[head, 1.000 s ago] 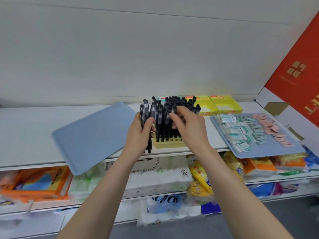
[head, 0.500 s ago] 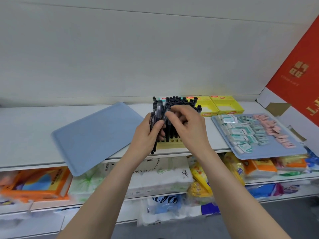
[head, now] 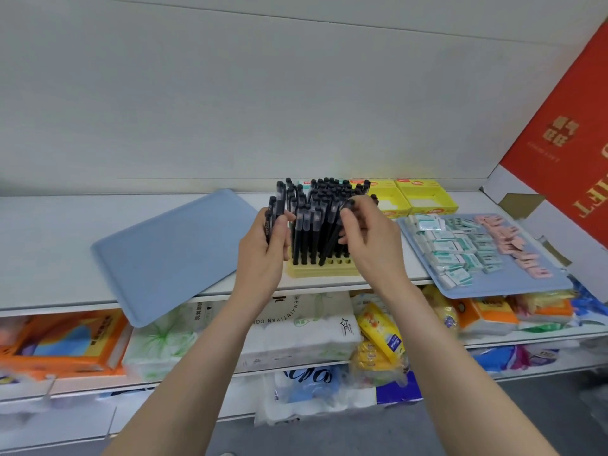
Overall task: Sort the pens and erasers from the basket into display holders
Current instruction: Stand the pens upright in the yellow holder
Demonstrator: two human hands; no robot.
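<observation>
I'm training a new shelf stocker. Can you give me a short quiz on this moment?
1. True or false: the left hand grips several pens.
2. Which hand pinches a tilted pen at the yellow holder? A left, B right.
3. Fill in: the erasers lie on a ___ tray.
Key: 1 true; 2 B, the right hand; 3 blue.

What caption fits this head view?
Right hand angles a black pen into the yellow holder; left hand grips spare pens.

pens [head: 324, 222]: glossy black plastic | tray [head: 171, 255]: matt blue plastic
</observation>
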